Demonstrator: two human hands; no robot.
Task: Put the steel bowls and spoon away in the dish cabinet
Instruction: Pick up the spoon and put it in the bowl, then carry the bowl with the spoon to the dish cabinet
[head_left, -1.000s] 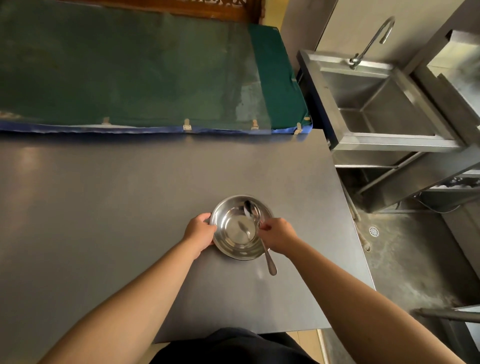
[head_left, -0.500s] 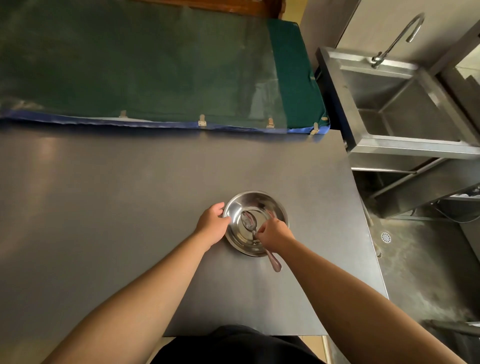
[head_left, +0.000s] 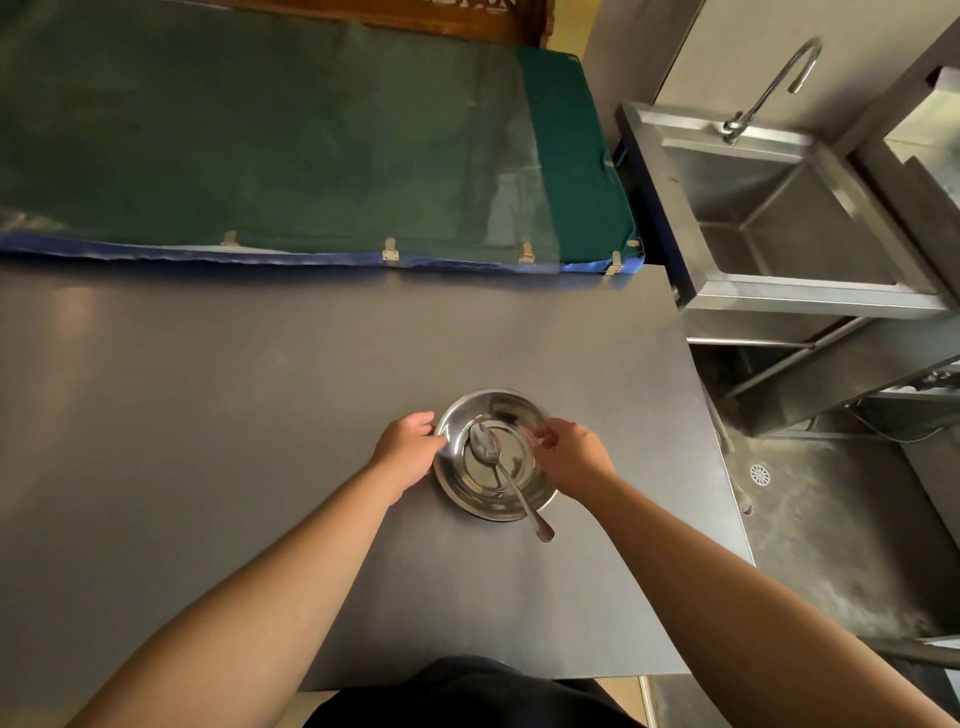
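A shiny steel bowl sits on the grey table just in front of me; whether it is one bowl or a stack I cannot tell. A steel spoon lies inside it, scoop near the bowl's middle and handle sticking out over the near right rim. My left hand grips the bowl's left rim. My right hand is at the right rim with its fingers pinched on the edge, slightly blurred. It is off the spoon.
A green mat with a blue edge lies along the table's far side. To the right stands a steel sink with a curved faucet. Below it is a wet concrete floor with a drain. No cabinet is in view.
My right hand has laid the spoon down into the bowl, let go of it and shifted to the bowl's right rim. The left hand has stayed on the left rim.
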